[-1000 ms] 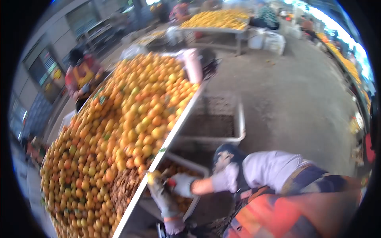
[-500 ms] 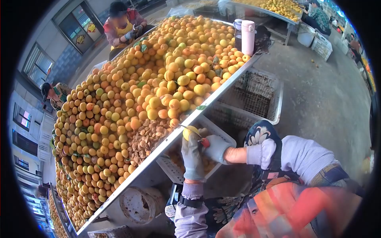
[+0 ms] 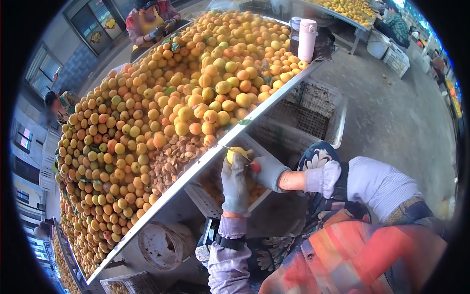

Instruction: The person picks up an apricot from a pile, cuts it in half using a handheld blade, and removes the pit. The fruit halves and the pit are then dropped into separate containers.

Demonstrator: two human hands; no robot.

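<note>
My left hand, in a grey glove, grips a yellow apricot with fingers and thumb, just past the table's metal edge. Wrapped round the red handle of a small knife is my right hand, also gloved in grey. The thin blade lies across the apricot. Beneath both hands stands a white plastic crate with orange fruit pieces inside, partly hidden by the gloves. Beyond the edge, a heap of brown pits lies against the large pile of apricots.
The table's metal rim slants across the view. A pink flask stands at the far corner. Beside my legs are another crate and a dirty white bucket. A person works across the table.
The view has shifted a little, moving the pile left and up. The knife blade now lies across the apricot, which shows a cut line. Both hands keep their hold.
</note>
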